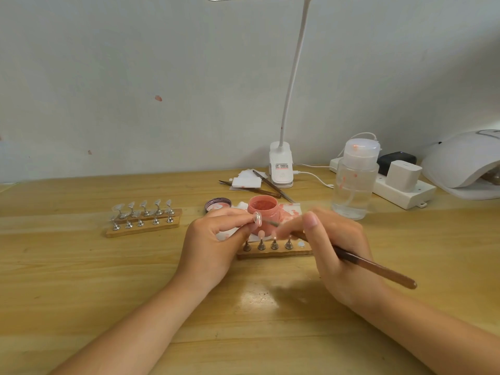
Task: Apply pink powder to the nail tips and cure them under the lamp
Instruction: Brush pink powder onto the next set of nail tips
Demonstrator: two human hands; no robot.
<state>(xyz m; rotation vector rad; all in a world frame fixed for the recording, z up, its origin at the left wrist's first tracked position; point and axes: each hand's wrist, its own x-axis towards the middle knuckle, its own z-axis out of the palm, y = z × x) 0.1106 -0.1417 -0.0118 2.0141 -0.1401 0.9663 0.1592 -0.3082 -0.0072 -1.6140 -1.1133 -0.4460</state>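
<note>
My left hand (213, 239) pinches a small metal stand with a clear nail tip (256, 218) and holds it just in front of the open jar of pink powder (263, 209). My right hand (335, 247) grips a brown-handled brush (378, 269), whose bristle end touches the held nail tip. Below the hands lies a wooden strip (273, 253) with several metal stands, some bearing nail tips. The white curing lamp (465, 163) stands at the far right edge of the table.
Two more wooden strips (143, 220) with clear tips lie to the left. The jar's lid (217, 204) lies beside the jar. A clear pump bottle (354, 180), a power strip (403, 190), a clip-on desk lamp (281, 166), spare brushes (259, 189) and white pads sit behind.
</note>
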